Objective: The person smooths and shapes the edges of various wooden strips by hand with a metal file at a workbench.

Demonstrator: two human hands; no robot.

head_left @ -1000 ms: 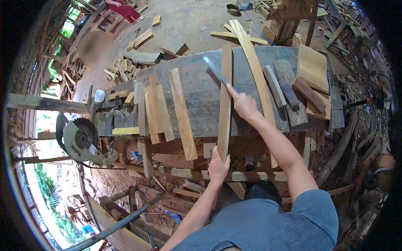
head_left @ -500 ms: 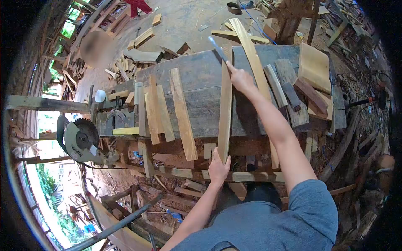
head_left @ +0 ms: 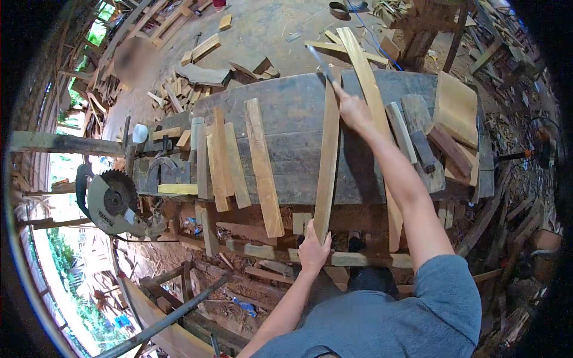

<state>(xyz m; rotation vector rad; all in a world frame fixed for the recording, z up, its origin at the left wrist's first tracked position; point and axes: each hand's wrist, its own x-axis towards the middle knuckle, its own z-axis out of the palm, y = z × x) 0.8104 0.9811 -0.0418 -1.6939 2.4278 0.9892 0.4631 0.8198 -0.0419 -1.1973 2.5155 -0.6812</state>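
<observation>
My left hand is closed round the near end of a long narrow wooden board. The board slants away from me across the workbench, its near end jutting past the front edge. At its far end, my right hand grips a long narrow metal blade. The blade points forward and left, over or against the board's tip; whether it touches cannot be made out. The handle is hidden inside my fist. Just right of the board, a longer pale plank passes under my right forearm.
Several loose wooden strips lie on the bench's left half. A circular-blade power saw stands at the left end. On the right are a curved wood block and dark offcuts. Scrap wood litters the floor behind.
The camera view has shifted slightly. My right hand and the blade stay at the board's far end, and my left hand keeps its hold on the near end.
</observation>
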